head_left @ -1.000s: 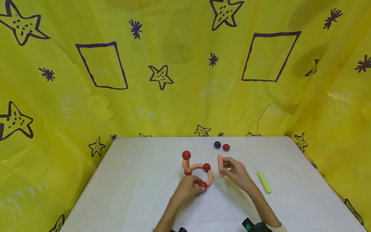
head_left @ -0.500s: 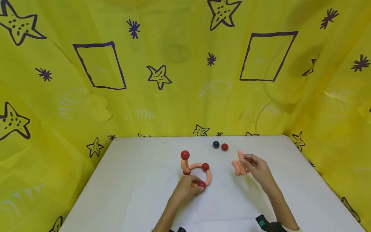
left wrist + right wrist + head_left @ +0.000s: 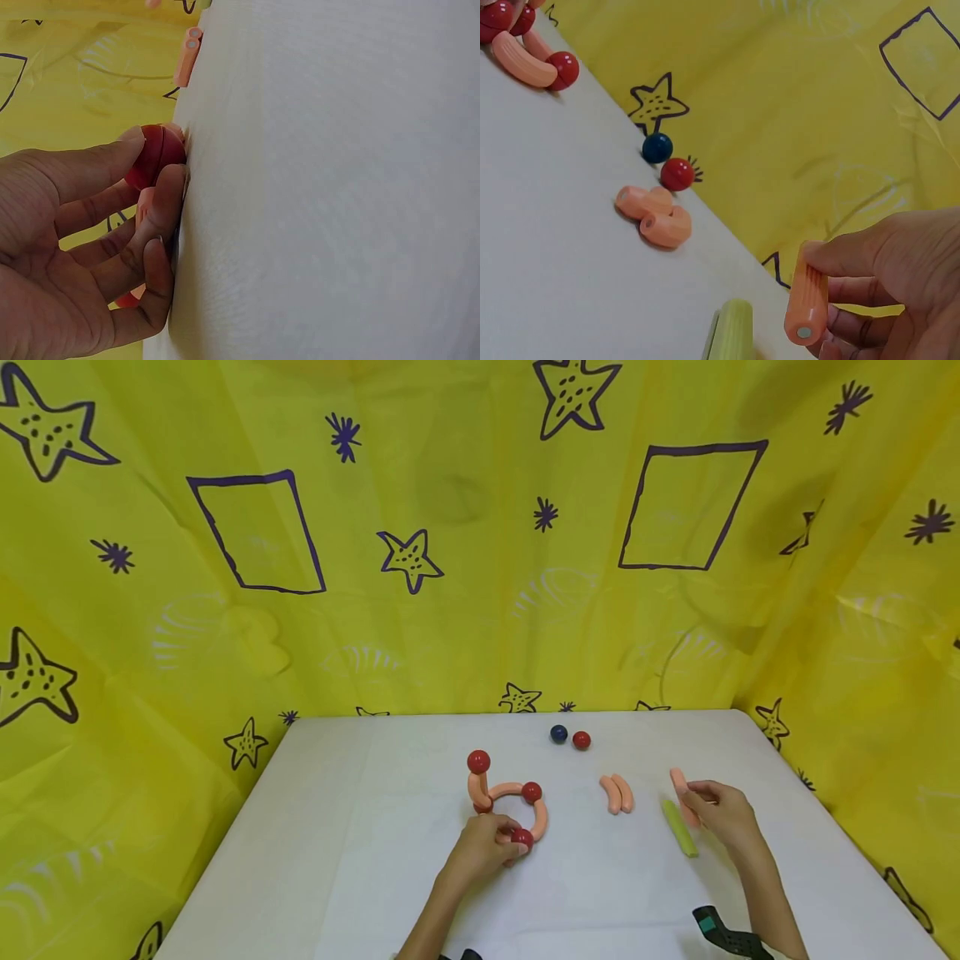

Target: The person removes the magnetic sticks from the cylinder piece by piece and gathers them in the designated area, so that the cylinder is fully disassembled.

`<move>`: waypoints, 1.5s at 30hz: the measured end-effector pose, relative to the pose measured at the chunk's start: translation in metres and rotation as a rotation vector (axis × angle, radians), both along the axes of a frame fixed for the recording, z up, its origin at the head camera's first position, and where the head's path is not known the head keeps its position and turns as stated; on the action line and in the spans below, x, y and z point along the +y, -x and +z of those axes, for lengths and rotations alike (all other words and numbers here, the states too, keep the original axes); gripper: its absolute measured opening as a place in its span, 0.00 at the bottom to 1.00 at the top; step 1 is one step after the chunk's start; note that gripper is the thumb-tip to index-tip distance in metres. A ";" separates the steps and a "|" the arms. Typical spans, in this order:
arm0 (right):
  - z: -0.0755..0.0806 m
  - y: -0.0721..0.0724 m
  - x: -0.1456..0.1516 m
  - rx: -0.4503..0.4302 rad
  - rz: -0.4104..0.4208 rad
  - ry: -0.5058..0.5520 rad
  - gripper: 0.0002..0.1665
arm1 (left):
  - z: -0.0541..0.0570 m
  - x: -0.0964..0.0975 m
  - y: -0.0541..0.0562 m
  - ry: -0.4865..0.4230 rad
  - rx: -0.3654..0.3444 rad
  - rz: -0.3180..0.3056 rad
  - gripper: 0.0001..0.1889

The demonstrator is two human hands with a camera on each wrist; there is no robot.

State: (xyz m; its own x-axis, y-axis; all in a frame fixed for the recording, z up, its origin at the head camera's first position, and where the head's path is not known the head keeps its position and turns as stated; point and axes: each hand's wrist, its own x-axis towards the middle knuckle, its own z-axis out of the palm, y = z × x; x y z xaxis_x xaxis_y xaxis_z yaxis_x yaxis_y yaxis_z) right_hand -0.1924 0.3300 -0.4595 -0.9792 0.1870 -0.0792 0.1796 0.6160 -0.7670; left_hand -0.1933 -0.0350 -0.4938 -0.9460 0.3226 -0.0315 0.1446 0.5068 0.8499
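My left hand (image 3: 480,845) pinches a red ball (image 3: 156,154) at the near side of a ring of peach curved magnetic rods (image 3: 540,818) and red balls. From the ring's left side a peach rod rises with a red ball (image 3: 478,761) on top. Part of the ring is hidden behind the left fingers. Over on the right, my right hand (image 3: 723,814) holds another peach magnetic rod (image 3: 807,300) between thumb and fingers, a round metal disc showing in its end. Right beside it lies a yellow-green rod (image 3: 679,828) on the table.
Two peach curved rods (image 3: 617,794) lie side by side between the ring and the right hand. A dark blue ball (image 3: 558,733) and a red ball (image 3: 581,740) sit near the back edge of the white table (image 3: 360,843). Yellow patterned cloth (image 3: 465,635) hangs behind and along both sides.
Holding the peach rod, my right hand has travelled right, from near the ring, past the two curved rods, to the yellow-green rod. The left hand keeps its hold on the ball.
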 end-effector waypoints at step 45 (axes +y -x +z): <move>-0.018 0.002 0.011 -0.172 0.005 -0.104 0.29 | 0.002 0.000 -0.003 0.018 0.019 -0.001 0.11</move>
